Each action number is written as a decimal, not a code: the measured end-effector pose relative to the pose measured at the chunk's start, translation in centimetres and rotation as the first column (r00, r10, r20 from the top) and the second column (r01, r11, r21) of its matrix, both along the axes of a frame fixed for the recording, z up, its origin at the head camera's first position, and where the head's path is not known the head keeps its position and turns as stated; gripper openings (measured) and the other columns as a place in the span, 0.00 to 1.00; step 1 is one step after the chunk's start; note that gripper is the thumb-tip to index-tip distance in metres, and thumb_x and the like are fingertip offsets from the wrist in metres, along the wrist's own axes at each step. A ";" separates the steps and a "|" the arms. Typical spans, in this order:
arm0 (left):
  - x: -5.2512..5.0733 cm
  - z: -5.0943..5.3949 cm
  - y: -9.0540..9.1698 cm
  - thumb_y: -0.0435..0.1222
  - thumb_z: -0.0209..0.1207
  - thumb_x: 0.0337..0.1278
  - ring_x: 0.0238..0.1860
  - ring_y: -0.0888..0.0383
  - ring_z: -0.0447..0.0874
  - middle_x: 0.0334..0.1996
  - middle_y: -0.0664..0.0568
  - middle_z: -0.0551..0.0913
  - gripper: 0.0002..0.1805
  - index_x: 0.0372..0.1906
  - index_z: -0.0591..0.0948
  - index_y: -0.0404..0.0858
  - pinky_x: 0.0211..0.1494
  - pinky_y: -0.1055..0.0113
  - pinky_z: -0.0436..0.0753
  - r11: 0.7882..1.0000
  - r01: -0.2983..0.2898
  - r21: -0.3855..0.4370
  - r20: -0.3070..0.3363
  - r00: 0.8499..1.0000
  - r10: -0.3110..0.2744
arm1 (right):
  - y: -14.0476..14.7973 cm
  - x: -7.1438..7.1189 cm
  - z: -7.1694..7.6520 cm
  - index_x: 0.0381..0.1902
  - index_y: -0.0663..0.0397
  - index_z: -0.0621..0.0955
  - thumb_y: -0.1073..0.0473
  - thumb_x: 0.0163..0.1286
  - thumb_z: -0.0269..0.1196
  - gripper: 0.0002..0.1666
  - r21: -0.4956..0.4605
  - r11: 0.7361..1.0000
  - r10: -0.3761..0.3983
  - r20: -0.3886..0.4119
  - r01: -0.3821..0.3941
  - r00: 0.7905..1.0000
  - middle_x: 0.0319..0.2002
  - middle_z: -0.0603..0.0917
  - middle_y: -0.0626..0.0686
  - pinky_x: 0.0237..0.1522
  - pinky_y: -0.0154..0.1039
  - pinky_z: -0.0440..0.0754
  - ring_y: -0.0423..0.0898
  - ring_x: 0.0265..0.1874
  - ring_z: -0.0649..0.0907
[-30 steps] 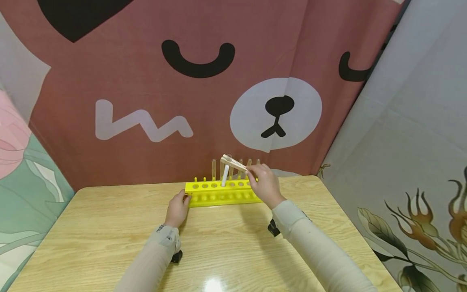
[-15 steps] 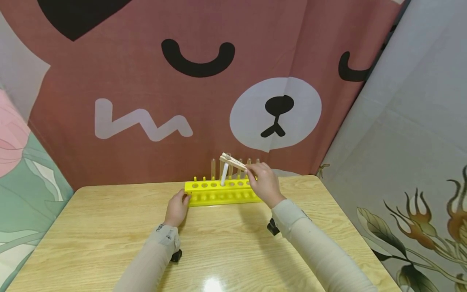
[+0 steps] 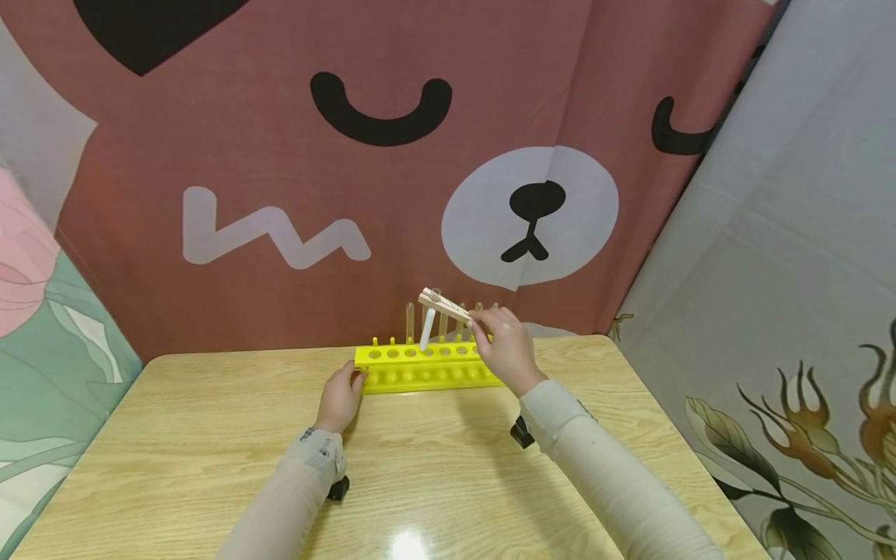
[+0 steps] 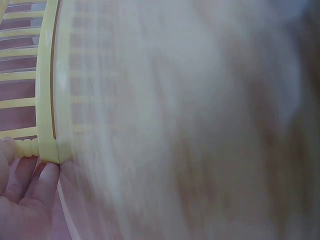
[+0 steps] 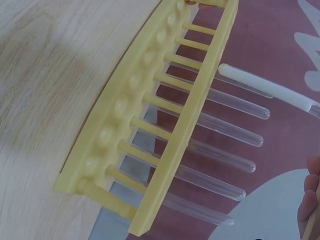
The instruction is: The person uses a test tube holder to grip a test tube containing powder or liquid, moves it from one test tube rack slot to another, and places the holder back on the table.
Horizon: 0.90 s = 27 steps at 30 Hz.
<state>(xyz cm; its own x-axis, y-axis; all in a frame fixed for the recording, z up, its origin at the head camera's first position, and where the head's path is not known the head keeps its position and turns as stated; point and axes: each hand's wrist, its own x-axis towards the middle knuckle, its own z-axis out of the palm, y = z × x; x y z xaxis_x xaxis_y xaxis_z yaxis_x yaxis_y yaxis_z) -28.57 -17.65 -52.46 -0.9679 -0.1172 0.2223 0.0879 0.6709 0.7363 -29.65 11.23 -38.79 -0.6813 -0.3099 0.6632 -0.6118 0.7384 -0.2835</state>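
My left hand [image 3: 341, 400] grips the left end of a yellow test tube rack [image 3: 361, 358]; in the left wrist view its fingers [image 4: 46, 185] lie about the end post. My right hand [image 3: 509, 350] pinches the handle of a wooden test tube holder [image 3: 451, 308] above the rack. The holder's jaws clamp a test tube [image 3: 427, 330] near its mouth, and white material fills the tube's lower part. This tube leans, its rounded bottom right at the rack's top plate. In the right wrist view the white-filled tube [image 5: 270, 89] stands out beside the rack's upper bar.
Several clear test tubes [image 5: 230, 102] sit upside down on pegs along the rack's back. The rack stands on a wooden table [image 3: 231, 435] near its far edge. A curtain [image 3: 280, 155] with a bear print hangs just behind.
My right hand has raised the holder and test tube slightly and shifted them a little left. The tube leans more, and its bottom has come up at the hole. My left hand stays put.
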 end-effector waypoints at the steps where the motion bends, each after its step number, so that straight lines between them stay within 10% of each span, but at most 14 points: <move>1: 0.0 0.0 0.0 0.32 0.55 0.75 0.52 0.40 0.83 0.47 0.35 0.84 0.11 0.52 0.78 0.29 0.55 0.45 0.81 1.000 0.001 0.000 -0.001 1.000 -0.001 | 0.0 0.0 0.0 0.49 0.61 0.87 0.63 0.71 0.66 0.11 -0.001 1.000 0.000 0.002 0.000 1.000 0.37 0.87 0.53 0.38 0.45 0.86 0.50 0.35 0.81; 9: -0.1 -0.2 -0.1 0.33 0.55 0.75 0.52 0.40 0.83 0.48 0.35 0.84 0.11 0.53 0.79 0.29 0.56 0.45 0.81 1.000 0.002 0.007 -0.002 1.000 -0.002 | -0.5 0.0 0.0 0.47 0.61 0.87 0.63 0.71 0.67 0.10 -0.013 1.000 0.016 -0.026 -0.016 1.000 0.37 0.87 0.55 0.54 0.52 0.84 0.51 0.36 0.83; 27: -0.1 -0.2 0.0 0.33 0.55 0.75 0.56 0.39 0.81 0.51 0.35 0.84 0.12 0.55 0.78 0.30 0.60 0.45 0.80 1.000 -0.005 0.024 0.017 1.000 0.004 | -1.7 0.3 -0.8 0.46 0.60 0.87 0.63 0.71 0.67 0.09 -0.008 1.000 0.029 -0.014 -0.029 0.999 0.37 0.88 0.54 0.30 0.41 0.82 0.48 0.32 0.81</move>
<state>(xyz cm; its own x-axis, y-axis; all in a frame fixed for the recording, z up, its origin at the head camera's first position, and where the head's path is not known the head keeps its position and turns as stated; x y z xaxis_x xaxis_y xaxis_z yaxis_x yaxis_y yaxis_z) -28.67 -17.68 -52.64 -0.9709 -0.1267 0.2033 0.0725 0.6536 0.7534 -29.38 9.57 -39.64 -0.6630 -0.3240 0.6749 -0.6366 0.7184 -0.2805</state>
